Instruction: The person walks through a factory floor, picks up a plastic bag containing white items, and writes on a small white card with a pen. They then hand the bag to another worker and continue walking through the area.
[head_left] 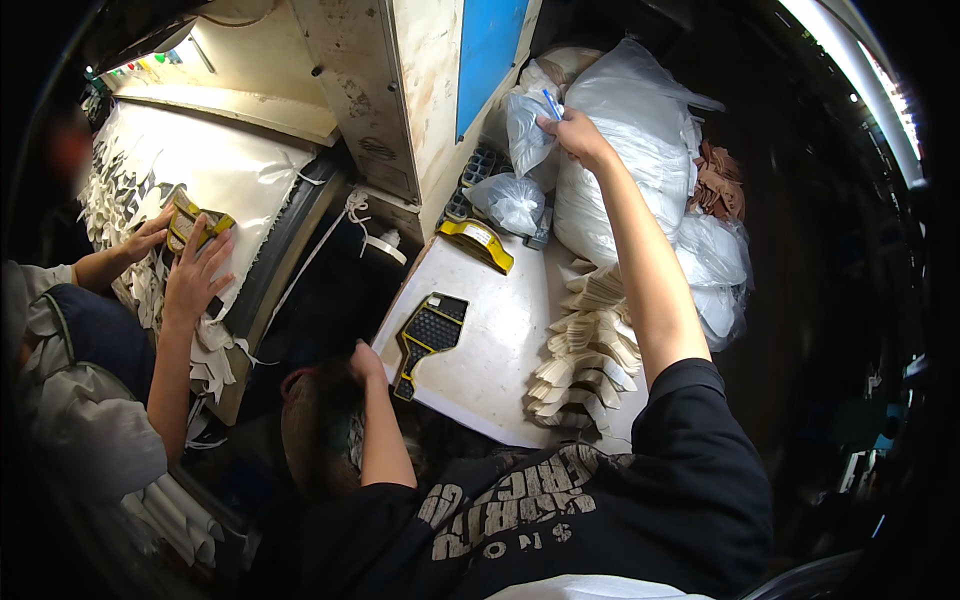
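Note:
My right arm reaches to the far side of the table. My right hand (575, 137) is closed on a slim blue-and-white pen-like stick (551, 104), right beside a small clear plastic bag (527, 128). My left hand (368, 363) is low at the table's left edge, its fingers curled; anything inside them is hidden. To its right lies a black honeycomb cutting die (437, 330) with a yellow rim. Behind that die rests a second, curved yellow cutting die (477, 243). Stacks of cream cut pieces (590, 345) cover the right part of the white table (480, 385).
Large white plastic bags (610, 190) and brown pieces (718, 182) are piled at the back right. A machine cabinet (375, 90) rises behind the table. At left, a co-worker's hands (195, 265) press a yellow die (195, 225) onto white sheet material (215, 150).

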